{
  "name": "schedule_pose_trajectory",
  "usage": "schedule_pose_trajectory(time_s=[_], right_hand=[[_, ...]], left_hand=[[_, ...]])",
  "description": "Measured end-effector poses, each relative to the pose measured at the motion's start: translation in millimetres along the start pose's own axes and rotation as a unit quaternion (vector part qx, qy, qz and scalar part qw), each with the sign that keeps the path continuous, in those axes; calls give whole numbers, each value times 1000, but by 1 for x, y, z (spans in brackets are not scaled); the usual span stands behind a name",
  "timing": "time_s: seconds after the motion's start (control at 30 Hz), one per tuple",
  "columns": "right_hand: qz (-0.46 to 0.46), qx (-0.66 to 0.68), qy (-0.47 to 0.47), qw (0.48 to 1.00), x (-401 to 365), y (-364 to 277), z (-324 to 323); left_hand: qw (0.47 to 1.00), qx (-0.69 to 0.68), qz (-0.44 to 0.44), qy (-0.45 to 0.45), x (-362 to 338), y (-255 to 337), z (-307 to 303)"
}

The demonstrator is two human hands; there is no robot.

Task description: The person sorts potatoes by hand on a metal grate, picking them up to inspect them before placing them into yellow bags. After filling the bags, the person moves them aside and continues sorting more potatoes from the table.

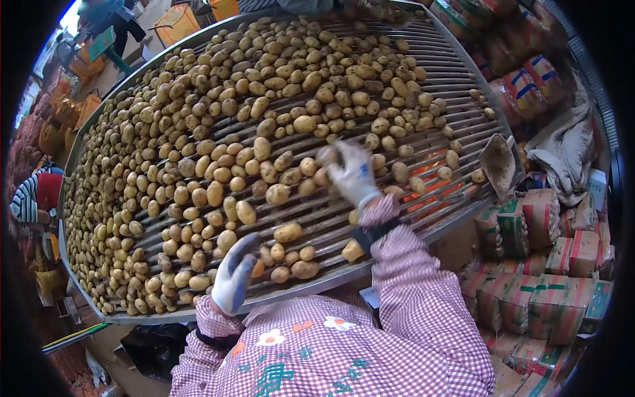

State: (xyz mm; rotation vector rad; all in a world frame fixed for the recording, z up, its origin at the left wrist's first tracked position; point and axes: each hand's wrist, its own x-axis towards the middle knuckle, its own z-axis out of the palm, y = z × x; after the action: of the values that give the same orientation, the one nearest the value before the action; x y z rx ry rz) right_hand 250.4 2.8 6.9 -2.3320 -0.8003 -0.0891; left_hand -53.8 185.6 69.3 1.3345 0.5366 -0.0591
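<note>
Many potatoes [278,194] lie spread over a slatted metal sorting table [456,86]. My right hand [354,175], in a white glove with a blue mark, reaches over the middle of the slats among the potatoes. Its fingers are smeared by motion, so I cannot make out whether they grip one. Near the front rim, my left hand [233,274] wears a white glove with blue-grey fingers. Thumb and fingers stand apart there, beside a few small potatoes, with nothing visible held. A checked smock [317,351] covers both my arms.
Stacked printed cartons or packs [552,298] stand to the right, below a crumpled grey cloth [565,149]. A scoop-like container [497,165] sits at the table's right edge. Orange crates [177,25] are behind. Another person in striped sleeves [26,198] is at the left.
</note>
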Motion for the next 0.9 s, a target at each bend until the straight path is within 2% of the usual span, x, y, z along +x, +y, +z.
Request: schedule_pose_trajectory(time_s=[0.03,0.07,0.1,0.13,0.2,0.27,0.33,0.4,0.43,0.47,0.5,0.53,0.57,0.6,0.67,0.7,0.73,0.77,0.8,0.83,0.87,0.9], right_hand=[[14,166,-178,970,2,-24,-25],[2,260,-245,934,-10,-38,-32],[-83,271,-156,946,-37,-38,-21],[-170,192,-132,957,-47,-36,-24],[-169,2,-127,977,-45,-11,-57],[72,-37,-217,973,-14,37,-98],[186,-238,-113,947,-34,125,-93],[301,-233,-157,911,-43,157,-96],[268,-211,-211,916,-37,133,-94],[267,-255,-285,885,-36,107,-94],[230,-219,-272,908,-36,92,-87],[191,-61,-287,937,-30,63,-99],[106,-71,-285,950,-33,53,-89],[117,107,-323,933,-34,31,-101],[-60,137,-227,962,-27,49,-86],[-14,105,-206,973,4,35,-111],[-68,-2,-101,993,21,73,-96],[50,-34,-169,984,57,62,-134],[12,-136,-18,990,67,109,-114],[78,-218,-50,971,91,135,-118],[139,-255,-26,956,107,166,-113],[156,-268,-37,950,126,188,-119]], left_hand=[[984,-177,-28,15,10,7,20],[963,-260,-70,27,22,6,33],[933,-354,-61,-35,34,-6,36],[890,-442,-51,-98,45,-9,40],[860,-492,-137,-16,52,-9,52],[832,-535,-131,-65,55,-28,51],[828,-540,-147,-37,49,-23,59],[813,-560,-160,-29,44,-23,61],[798,-577,-176,-14,43,-26,61],[798,-576,-176,-14,44,-28,61],[800,-570,-185,16,45,-27,62],[801,-564,-193,48,45,-27,64],[809,-561,-172,28,46,-26,67],[810,-561,-172,30,47,-25,70],[831,-537,-143,22,53,-23,75],[826,-548,-134,17,56,-23,76],[826,-548,-132,17,58,-21,78],[825,-552,-119,8,60,-17,81],[824,-557,-105,-2,62,-14,83],[824,-559,-97,-2,61,-14,83],[823,-560,-94,0,62,-14,83],[820,-564,-99,1,63,-15,84]])
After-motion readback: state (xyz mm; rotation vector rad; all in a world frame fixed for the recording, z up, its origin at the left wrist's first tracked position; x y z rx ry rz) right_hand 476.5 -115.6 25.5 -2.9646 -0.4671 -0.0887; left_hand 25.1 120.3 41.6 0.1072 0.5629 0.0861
